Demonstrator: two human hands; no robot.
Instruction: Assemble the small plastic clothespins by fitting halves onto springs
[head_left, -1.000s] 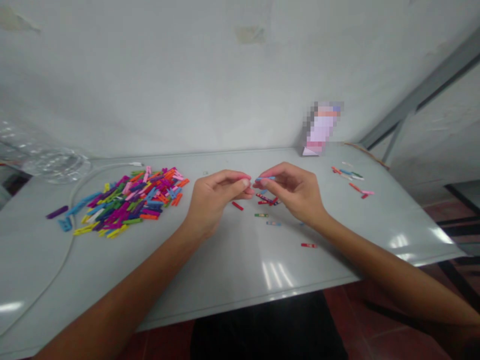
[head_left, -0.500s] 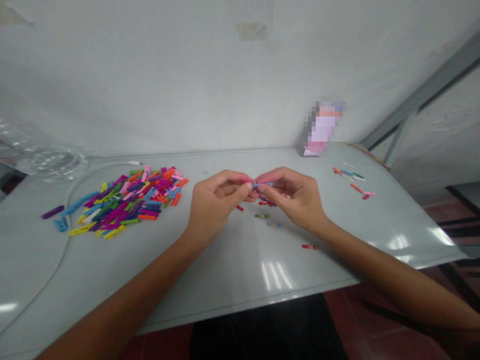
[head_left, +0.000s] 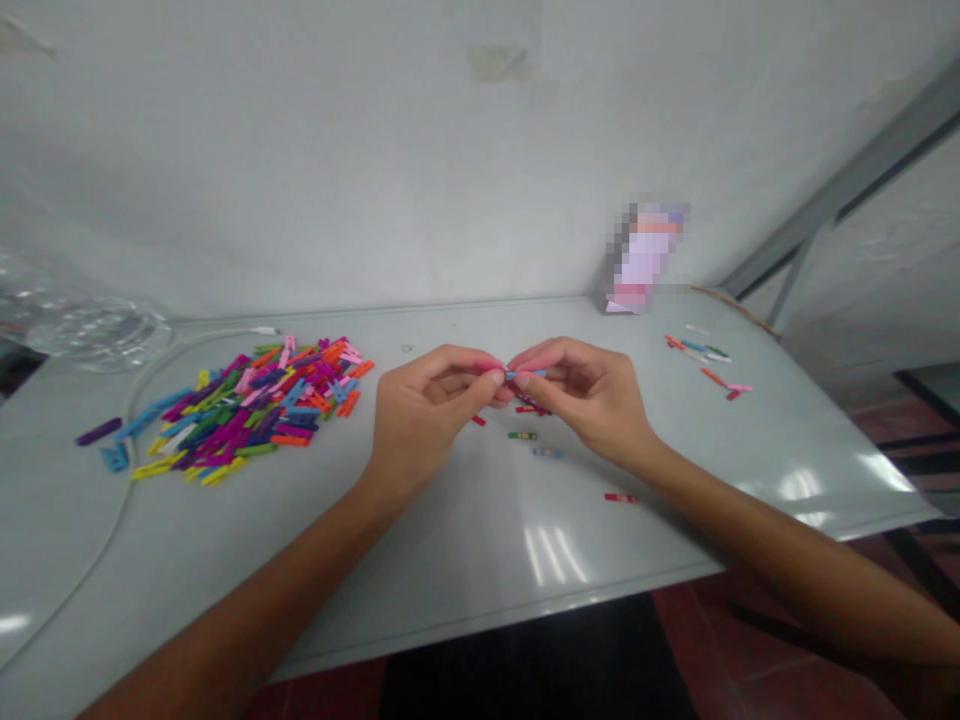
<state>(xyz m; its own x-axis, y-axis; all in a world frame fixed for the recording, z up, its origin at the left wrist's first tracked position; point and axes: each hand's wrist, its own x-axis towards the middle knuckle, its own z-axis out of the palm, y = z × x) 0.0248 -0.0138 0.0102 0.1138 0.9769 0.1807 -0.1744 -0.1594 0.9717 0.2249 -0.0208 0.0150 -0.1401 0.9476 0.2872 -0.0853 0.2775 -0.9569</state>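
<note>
left hand [head_left: 431, 405] and right hand [head_left: 592, 395] pinch a small blue piece [head_left: 526, 375] between fingertips

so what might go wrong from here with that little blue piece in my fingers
The small blue piece, pinched at the fingertips of your right hand, might slip and land among the small printed pieces below. The white cable runs by the heap of clothespins; a tug could scatter some.
</note>
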